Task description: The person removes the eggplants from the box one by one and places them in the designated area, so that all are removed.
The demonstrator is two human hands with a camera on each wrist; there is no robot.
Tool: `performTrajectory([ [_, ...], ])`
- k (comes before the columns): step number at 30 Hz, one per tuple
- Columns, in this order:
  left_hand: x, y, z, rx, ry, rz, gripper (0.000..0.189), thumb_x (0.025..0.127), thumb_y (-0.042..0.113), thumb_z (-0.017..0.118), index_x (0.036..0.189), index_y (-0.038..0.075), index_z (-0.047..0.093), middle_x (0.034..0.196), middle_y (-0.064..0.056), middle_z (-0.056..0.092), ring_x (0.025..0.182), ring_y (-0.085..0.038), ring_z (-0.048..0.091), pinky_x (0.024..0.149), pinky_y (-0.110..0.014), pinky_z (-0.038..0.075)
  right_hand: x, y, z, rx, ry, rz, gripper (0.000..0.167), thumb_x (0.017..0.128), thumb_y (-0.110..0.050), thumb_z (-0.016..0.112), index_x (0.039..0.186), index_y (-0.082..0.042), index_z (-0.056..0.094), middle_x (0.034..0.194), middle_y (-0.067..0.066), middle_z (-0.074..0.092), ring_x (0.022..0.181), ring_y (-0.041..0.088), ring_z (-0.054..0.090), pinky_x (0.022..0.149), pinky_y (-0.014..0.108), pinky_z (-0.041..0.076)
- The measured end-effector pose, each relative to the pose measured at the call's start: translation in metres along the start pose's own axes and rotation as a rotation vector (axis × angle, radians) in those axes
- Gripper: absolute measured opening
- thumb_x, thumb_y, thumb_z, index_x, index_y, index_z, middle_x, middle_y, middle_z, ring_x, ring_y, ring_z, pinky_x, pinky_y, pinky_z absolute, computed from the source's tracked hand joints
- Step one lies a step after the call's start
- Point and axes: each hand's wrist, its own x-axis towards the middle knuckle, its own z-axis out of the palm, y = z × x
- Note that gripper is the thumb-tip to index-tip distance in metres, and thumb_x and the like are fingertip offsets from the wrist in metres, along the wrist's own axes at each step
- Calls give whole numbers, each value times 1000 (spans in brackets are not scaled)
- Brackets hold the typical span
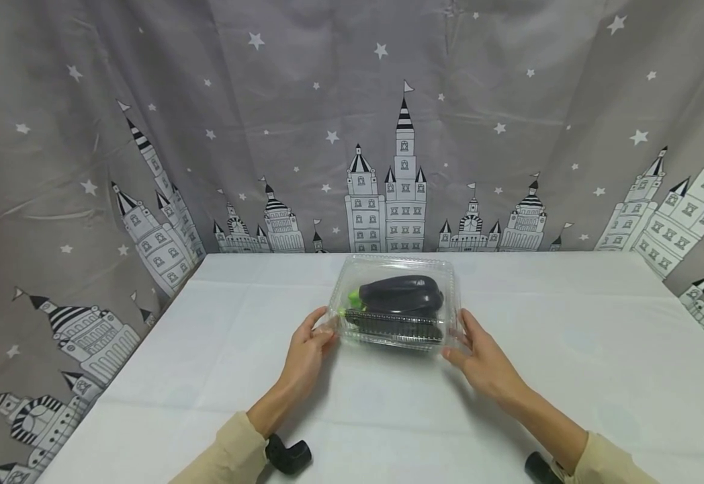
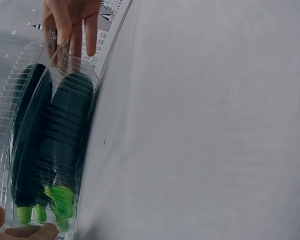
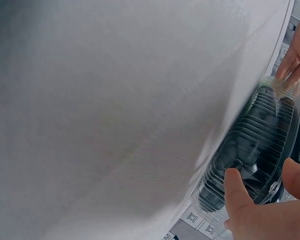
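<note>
A clear plastic clamshell box (image 1: 397, 263) sits between my two hands, its lid lying over the base. Inside are several dark purple eggplants (image 1: 400, 294) with bright green stem ends (image 2: 60, 200) toward the left. My left hand (image 1: 305, 355) grips the box's left end near the front corner, thumb in front. At the opposite end my right hand (image 1: 486, 359) holds the front right corner between thumb and fingers. In the right wrist view, the thumb and a finger of the right hand (image 3: 265, 215) lie along the ribbed wall. Whether the box touches the table cannot be told.
A white cloth covers the table (image 1: 382, 417). Behind it hangs a grey curtain (image 1: 303, 101) printed with castles and stars. Black wrist-worn devices (image 1: 288, 456) show by both sleeve cuffs.
</note>
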Motion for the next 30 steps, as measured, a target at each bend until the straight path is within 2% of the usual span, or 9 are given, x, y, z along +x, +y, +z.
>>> performTrajectory([
  [8,2,-1,2,-19,28,8,53,96,-8,36,148,-9,29,138,-34,46,124,-32,48,103,-35,43,1,-2,-1,-14,2,-1,82,98,-10,57,154,7,0,161,25,5,143,42,21,116,51,14],
  [12,2,0,0,-10,9,-1,54,97,-8,36,150,-9,27,141,-34,42,129,-36,43,106,-37,40,1,-2,0,-18,5,-7,81,98,-10,58,154,8,1,160,26,6,143,42,22,115,50,16],
  [15,2,1,-4,40,-37,6,55,98,-6,38,150,-9,24,144,-34,40,134,-39,40,109,-43,36,1,0,0,-15,6,-2,82,98,-10,58,154,8,2,160,26,6,143,42,23,115,50,16],
  [19,3,0,-11,150,-89,30,62,97,-2,46,153,-5,21,147,-28,40,137,-39,37,113,-48,29,1,2,1,-12,3,6,81,98,-10,58,154,7,2,161,25,6,143,42,23,116,51,15],
  [23,6,-2,-16,244,-132,76,73,96,2,53,157,-1,11,156,-24,27,142,-39,28,115,-49,23,2,2,2,-9,3,6,80,98,-10,57,155,6,3,161,25,5,143,42,23,115,51,15],
  [26,11,-4,-14,274,-167,103,87,95,6,60,157,2,-1,160,-23,15,143,-41,27,112,-50,28,3,2,2,1,1,-1,79,98,-8,56,155,6,2,161,25,4,142,43,23,115,51,16],
  [30,16,-4,-9,275,-110,94,106,89,16,74,158,8,-5,159,-22,22,140,-41,33,107,-49,37,3,2,3,9,-8,-5,78,99,-8,53,155,6,-1,161,25,1,143,43,22,115,51,17],
])
